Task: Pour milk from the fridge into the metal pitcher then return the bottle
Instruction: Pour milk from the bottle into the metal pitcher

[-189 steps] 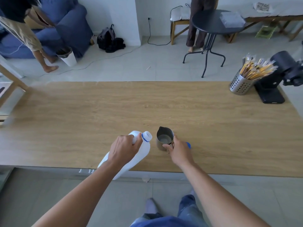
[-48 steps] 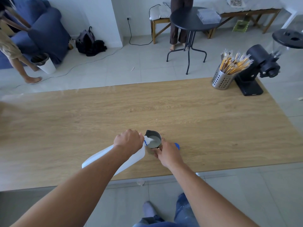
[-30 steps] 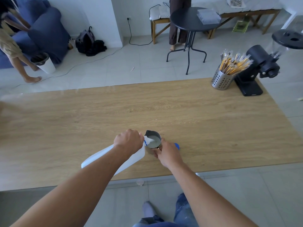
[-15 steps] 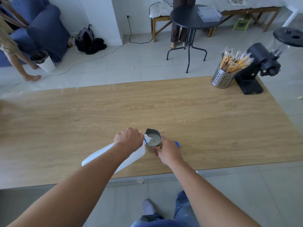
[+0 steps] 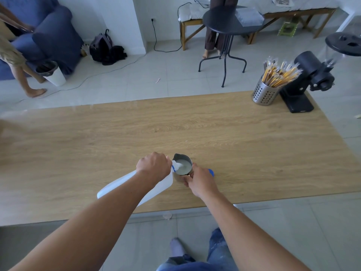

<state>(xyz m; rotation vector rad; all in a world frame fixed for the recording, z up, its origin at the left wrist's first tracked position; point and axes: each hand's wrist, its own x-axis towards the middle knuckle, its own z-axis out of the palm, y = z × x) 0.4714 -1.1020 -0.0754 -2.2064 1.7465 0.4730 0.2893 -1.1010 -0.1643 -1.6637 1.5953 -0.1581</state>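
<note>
My left hand (image 5: pixel 153 166) grips the neck of a white plastic milk bottle (image 5: pixel 121 185), tipped steeply so its blue-ringed mouth rests over the rim of the metal pitcher (image 5: pixel 183 166). White milk runs into the pitcher, which holds a pool of milk. My right hand (image 5: pixel 199 180) is closed on the near side of the pitcher and steadies it on the wooden table (image 5: pixel 195 133). The bottle's blue cap (image 5: pixel 211 172) shows just behind my right hand; I cannot tell whether it lies on the table or sits in the hand.
A perforated steel holder of wrapped sticks (image 5: pixel 268 90) and a black grinder (image 5: pixel 304 85) stand at the table's far right corner. Beyond the table are a round black side table (image 5: pixel 226 22), a blue sofa (image 5: pixel 54 34), a white bin (image 5: pixel 51 74) and two people's legs.
Compared with 6.3 s ago the bottle has tipped from a slant to a steep pour and the pitcher has filled with milk. Over the last second both hands stay put.
</note>
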